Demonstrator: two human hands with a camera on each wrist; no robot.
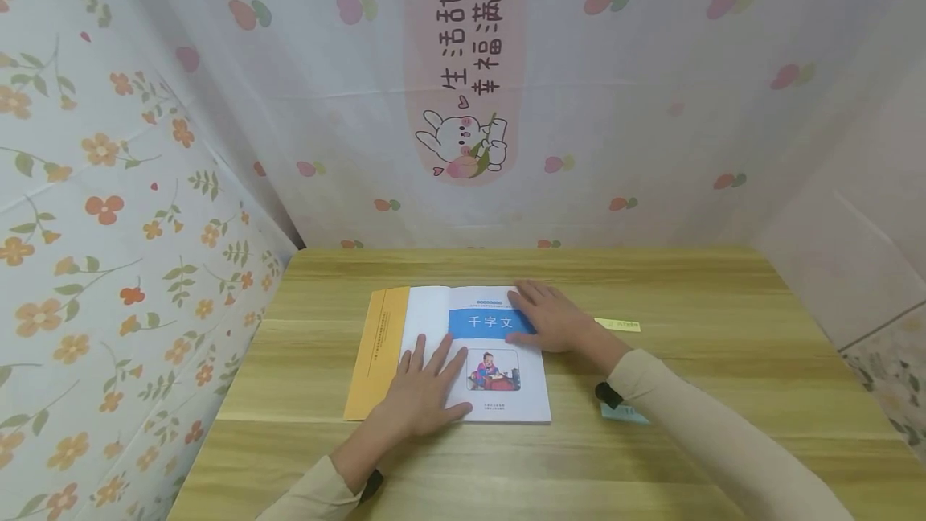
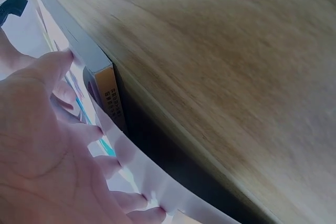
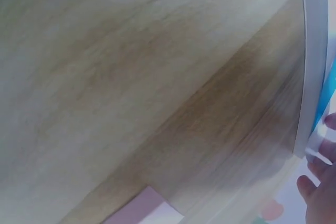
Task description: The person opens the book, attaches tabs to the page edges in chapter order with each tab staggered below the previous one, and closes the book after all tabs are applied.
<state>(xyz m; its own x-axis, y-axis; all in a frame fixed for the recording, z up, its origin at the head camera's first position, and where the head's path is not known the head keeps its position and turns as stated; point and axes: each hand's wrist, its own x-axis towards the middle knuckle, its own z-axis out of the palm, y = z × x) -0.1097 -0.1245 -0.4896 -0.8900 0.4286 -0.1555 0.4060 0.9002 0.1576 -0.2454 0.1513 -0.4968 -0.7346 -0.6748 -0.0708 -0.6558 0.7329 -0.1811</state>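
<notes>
A book [image 1: 506, 404] lies open at its title page, which has a blue band and a small picture of a seated figure. Its orange cover flap [image 1: 376, 352] is spread out to the left. My left hand [image 1: 423, 396] rests with spread fingers across the inner cover and the page's lower left. Over the page's upper right corner lies my right hand [image 1: 553, 320], fingers extended. From the left wrist view, the book's thick edge [image 2: 73, 30] and the orange spine show beside the left hand. The right wrist view catches the page edge [image 3: 314, 66] near the right fingertips.
A yellow paper slip [image 1: 618, 326] lies right of the book, partly behind the right wrist. A blue slip [image 1: 624, 414] sits nearer, under the right forearm. The wooden table [image 1: 723, 296] meets a patterned curtain [image 1: 651, 103] at the back and a floral one [image 1: 108, 264] at the left.
</notes>
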